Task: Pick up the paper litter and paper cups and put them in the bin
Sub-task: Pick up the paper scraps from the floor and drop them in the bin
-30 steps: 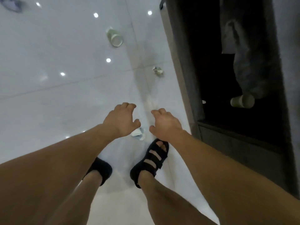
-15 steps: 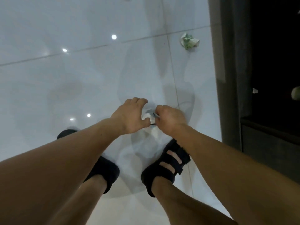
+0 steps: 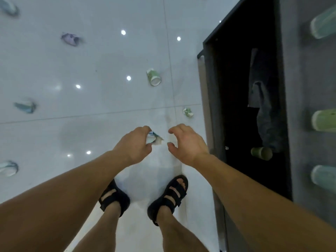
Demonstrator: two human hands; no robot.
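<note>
It was an indoor room, perhaps a home or an office lounge; which one, I could not tell. The floor [image 3: 91,60] was laid in large glossy white tiles with thin grout lines, and ceiling lights showed as bright round spots [image 3: 123,32] on it. Along the right stood a dark grey, fabric-faced unit [image 3: 309,79] with a black recess [image 3: 234,84] where a grey cloth [image 3: 263,110] hung. A green paper cup [image 3: 153,78] lay farther off on the tiles.
</note>
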